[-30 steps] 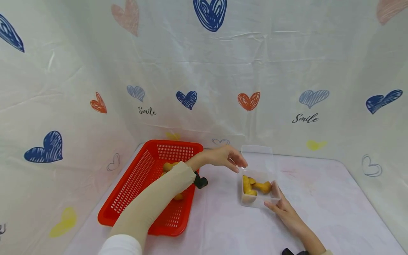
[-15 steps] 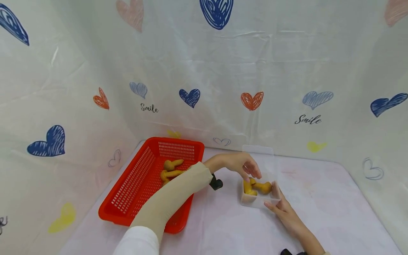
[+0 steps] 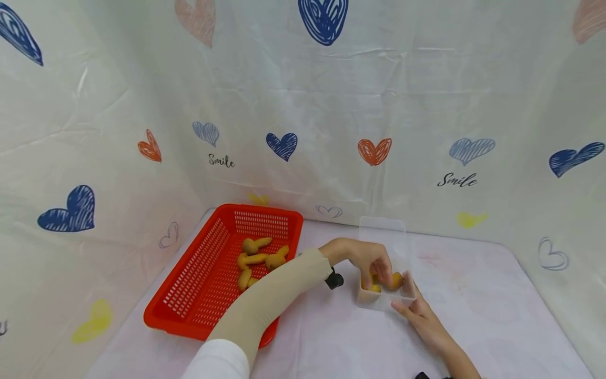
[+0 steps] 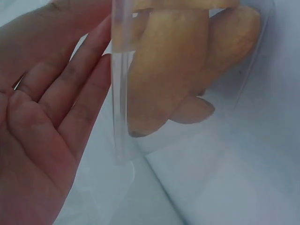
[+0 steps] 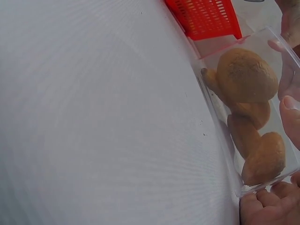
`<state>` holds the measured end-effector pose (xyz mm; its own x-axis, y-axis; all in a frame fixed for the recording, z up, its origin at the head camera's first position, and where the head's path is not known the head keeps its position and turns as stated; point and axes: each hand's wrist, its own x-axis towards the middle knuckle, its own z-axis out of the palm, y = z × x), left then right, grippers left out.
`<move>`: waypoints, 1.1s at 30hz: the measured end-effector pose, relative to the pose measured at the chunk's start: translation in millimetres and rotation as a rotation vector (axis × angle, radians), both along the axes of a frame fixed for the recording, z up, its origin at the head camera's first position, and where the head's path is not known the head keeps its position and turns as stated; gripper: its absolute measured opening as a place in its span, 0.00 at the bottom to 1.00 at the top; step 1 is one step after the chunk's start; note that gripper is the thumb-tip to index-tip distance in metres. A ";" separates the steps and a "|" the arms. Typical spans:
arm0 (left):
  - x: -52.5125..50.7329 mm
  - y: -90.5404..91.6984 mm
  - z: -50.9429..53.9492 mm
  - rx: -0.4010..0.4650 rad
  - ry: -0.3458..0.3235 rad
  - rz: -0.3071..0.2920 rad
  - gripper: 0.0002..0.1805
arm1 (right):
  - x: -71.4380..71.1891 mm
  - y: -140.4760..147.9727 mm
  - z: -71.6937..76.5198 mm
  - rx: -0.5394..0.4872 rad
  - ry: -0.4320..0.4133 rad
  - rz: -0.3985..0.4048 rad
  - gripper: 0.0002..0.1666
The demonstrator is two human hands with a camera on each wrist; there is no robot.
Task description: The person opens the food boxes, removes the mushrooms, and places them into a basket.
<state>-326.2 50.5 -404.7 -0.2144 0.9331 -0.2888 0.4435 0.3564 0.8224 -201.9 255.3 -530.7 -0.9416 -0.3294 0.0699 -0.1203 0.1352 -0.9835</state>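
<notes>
The left hand (image 3: 366, 258) had just gone lower, from over the rim of the clear box (image 3: 379, 301) half a second earlier to down inside it, its fingers among the yellow-brown mushrooms (image 3: 396, 282). The right hand (image 3: 424, 315) kept its grip on the end of the box nearest it. That suggested the work had come to handling what the box held, one hand steadying while the other was busy. Whether the left fingers had closed on a mushroom (the hand itself covered the spot) could not be told. The two hands were close but apart, and the lid (image 3: 381, 231) was open beyond them. To the left of the left hand, the red basket (image 3: 182, 323) held other mushrooms (image 3: 255, 245), with that arm's sleeve (image 3: 265, 300) across it.

The head view mostly hid the mushrooms under the left hand. The left wrist view showed them overlapping behind clear plastic, with several of that hand's fingers fairly straight at the rim. The right wrist view showed two rounded caps through the box, well apart from the basket.
</notes>
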 end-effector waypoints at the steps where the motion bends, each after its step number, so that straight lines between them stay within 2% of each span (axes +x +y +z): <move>1: 0.5 1.7 -0.7 -0.017 0.006 -0.007 0.24 | 0.2 0.2 -0.2 0.004 -0.001 -0.001 0.53; 6: 2.2 7.4 -4.9 -0.099 0.058 -0.035 0.23 | 0.9 0.5 -0.7 0.014 -0.006 -0.007 0.53; 14: 2.2 9.6 -14.0 -0.109 0.064 -0.042 0.22 | 1.8 -0.9 0.6 0.039 -0.012 -0.016 0.54; 20: 5.6 11.0 -10.2 -0.154 0.135 -0.054 0.22 | 0.4 0.2 0.7 0.048 0.007 -0.016 0.53; 26: 8.0 11.4 -6.3 -0.166 0.137 -0.079 0.21 | -0.7 1.1 -1.0 0.044 0.016 -0.015 0.53; 33: 5.8 12.7 -11.3 -0.178 0.139 -0.061 0.21 | 0.7 0.4 -0.9 0.042 0.012 -0.011 0.53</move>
